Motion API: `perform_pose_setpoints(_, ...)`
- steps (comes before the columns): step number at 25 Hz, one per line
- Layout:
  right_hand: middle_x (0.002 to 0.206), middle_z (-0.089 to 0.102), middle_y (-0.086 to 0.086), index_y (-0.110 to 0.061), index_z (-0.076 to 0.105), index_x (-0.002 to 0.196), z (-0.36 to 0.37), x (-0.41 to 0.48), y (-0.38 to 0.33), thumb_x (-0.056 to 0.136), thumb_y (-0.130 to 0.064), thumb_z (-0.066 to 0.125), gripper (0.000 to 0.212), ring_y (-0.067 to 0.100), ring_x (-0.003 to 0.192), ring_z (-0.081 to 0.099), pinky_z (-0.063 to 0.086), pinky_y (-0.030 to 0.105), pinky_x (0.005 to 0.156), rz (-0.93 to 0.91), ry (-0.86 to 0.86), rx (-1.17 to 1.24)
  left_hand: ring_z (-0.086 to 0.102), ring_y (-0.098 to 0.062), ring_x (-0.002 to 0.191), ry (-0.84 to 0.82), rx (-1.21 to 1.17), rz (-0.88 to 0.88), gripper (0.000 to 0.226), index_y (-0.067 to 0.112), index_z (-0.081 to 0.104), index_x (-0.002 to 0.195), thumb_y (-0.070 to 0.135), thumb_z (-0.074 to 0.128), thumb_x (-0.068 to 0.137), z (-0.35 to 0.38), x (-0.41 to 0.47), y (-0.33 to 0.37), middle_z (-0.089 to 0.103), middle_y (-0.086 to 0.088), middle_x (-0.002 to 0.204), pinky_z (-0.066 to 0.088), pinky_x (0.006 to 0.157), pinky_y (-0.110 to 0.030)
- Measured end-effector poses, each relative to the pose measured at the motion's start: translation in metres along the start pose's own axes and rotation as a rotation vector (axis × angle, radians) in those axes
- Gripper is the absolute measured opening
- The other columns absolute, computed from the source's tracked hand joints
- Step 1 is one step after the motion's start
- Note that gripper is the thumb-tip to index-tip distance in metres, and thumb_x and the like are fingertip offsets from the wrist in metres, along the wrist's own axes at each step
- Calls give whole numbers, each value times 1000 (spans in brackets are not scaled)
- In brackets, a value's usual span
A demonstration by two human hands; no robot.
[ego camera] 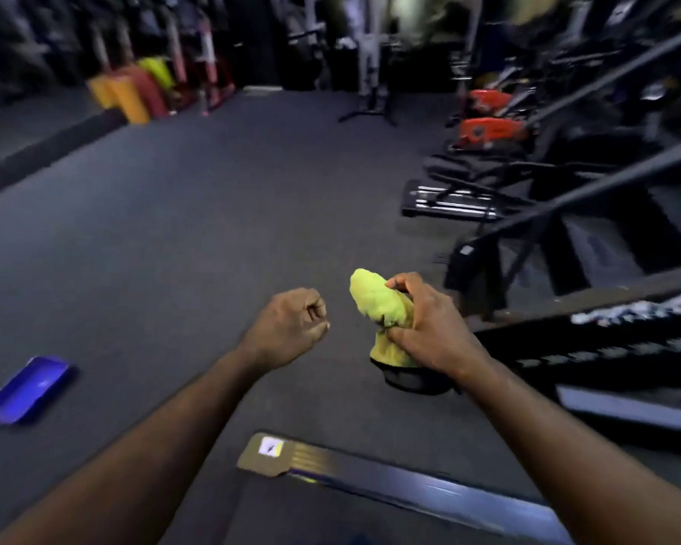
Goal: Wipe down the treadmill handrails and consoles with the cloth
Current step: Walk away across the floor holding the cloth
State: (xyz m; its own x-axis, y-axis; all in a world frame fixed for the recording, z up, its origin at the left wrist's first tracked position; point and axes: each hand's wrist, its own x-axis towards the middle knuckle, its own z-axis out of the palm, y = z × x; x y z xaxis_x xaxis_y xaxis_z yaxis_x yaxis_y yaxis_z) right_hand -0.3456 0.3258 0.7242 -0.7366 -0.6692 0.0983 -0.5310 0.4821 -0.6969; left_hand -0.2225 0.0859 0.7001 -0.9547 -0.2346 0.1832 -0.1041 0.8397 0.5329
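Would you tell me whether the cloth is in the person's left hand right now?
No, the right hand grips the yellow-green cloth, while the left hand is curled and holds nothing.

We stretch both bare forearms forward, backs of the hands up. Our left hand curls into a loose fist and holds nothing. Our right hand, near it but apart, grips the yellow-green cloth with thumb and curled fingers.
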Motion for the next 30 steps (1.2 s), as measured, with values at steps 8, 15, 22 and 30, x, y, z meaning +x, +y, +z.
perform_pose_setpoints(8, 124, 63, -11, -27, 59, 129, 227, 135, -187, 74, -16, 82, 61, 7, 108, 58, 40, 16, 89, -366, -401, 43, 62, -10, 89, 381, 74, -494, 22, 18, 70, 101, 16, 85, 85, -144, -161, -216, 67, 3, 98, 49, 83, -26)
perform_pose_setpoints(15, 125, 63, -8, -26, 61, 129, 395, 193, -336, 73, -10, 81, 62, 14, 110, 60, 40, 21, 88, -703, -760, 102, 63, -8, 94, 561, 145, -943, 30, 26, 67, 111, 23, 84, 87, -211, -306, -267, 64, 9, 105, 54, 88, -30)
perform_pose_setpoints(22, 118, 63, -12, -28, 61, 128, 513, 190, -483, 73, -13, 80, 60, 17, 108, 63, 50, 31, 92, -915, -871, 153, 63, -9, 102, 723, 204, -1181, 41, 19, 69, 126, 31, 83, 89, -255, -400, -300, 66, 6, 114, 52, 94, -30)
perform_pose_setpoints(30, 127, 66, -6, -29, 60, 130, 590, 213, -589, 71, -13, 81, 65, 18, 113, 62, 50, 32, 93, -988, -783, 130, 61, -11, 105, 758, 289, -1092, 46, 18, 68, 128, 32, 84, 87, -364, -448, -397, 63, 4, 117, 49, 95, -29)
